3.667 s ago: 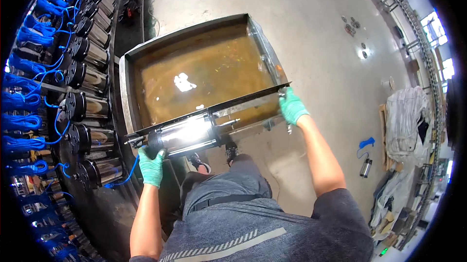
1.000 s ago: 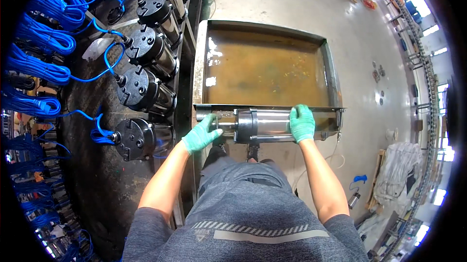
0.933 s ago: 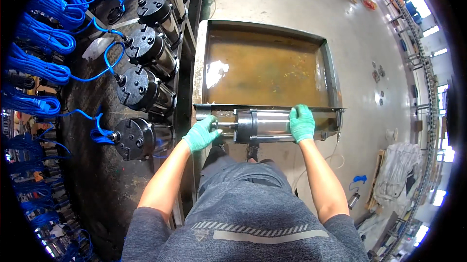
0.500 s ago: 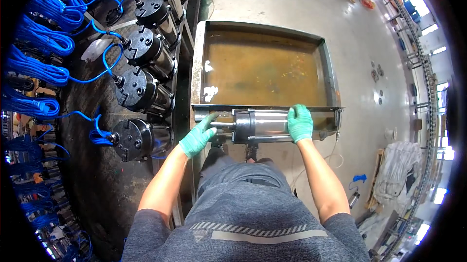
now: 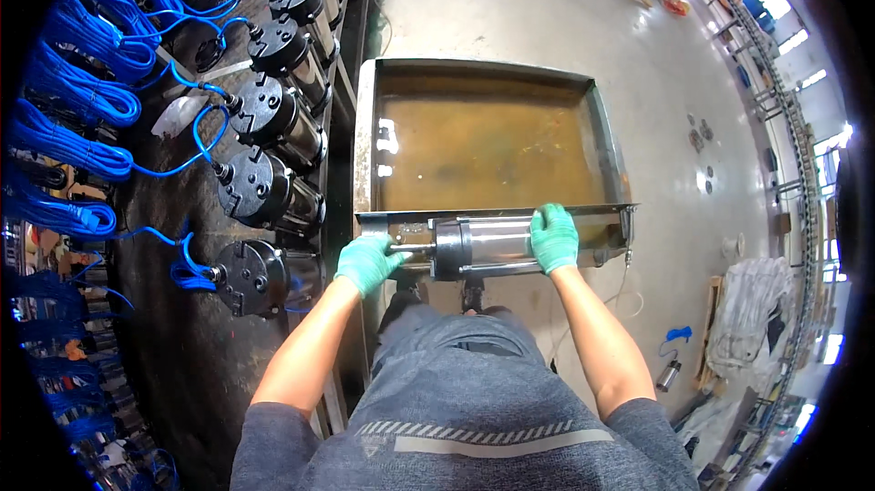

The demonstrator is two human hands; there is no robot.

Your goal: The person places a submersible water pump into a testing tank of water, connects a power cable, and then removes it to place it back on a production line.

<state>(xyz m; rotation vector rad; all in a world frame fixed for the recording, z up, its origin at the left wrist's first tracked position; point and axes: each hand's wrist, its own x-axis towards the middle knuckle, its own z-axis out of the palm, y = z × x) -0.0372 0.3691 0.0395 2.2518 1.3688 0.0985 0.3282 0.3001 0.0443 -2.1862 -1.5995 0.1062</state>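
A steel cylindrical pump motor with a black end collar lies on its side across the near end of the metal tank, its thin shaft pointing left. My right hand, in a green glove, is wrapped over the right part of its steel body. At the shaft end my gloved left hand has its thumb and fingers closed round the shaft tip. The fingers' undersides are hidden. Brownish water fills the tank beyond a dividing plate.
Left of the tank, a dark bench carries a row of upright-ended motors with black caps and blue cables. Coiled blue cables hang farther left. A wrapped pallet load and a small motor lie on the floor at right.
My left hand has gone from spread fingers over the shaft to closing round its tip. My right hand stays on the motor body. The whole view has shifted slightly.
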